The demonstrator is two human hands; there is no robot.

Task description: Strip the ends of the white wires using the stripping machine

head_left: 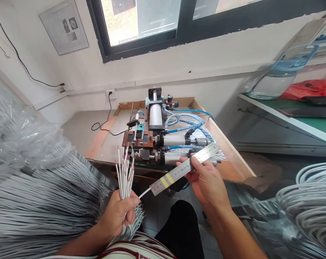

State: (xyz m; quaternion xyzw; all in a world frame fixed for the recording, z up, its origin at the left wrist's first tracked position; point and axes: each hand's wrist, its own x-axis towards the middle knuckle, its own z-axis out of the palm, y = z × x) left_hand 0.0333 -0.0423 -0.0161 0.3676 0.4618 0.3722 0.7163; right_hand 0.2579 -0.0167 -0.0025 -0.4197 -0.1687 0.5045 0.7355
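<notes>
A bundle of white cables stands upright in my left hand, their tips pinkish red. One cable is pinched apart from the bundle between thumb and fingers, pointing right. Its tip meets the left end of a steel ruler with two yellow bands across it. My right hand grips the ruler near its far end, thumb on top. Just beyond both hands sits a pneumatic machine with silver cylinders and blue air hoses.
Long grey cables lie in a big heap at the left, partly under clear plastic. Coiled cables are at the right. A green-topped shelf holds a water jug and a red bag. The machine stands on a wooden-edged bench.
</notes>
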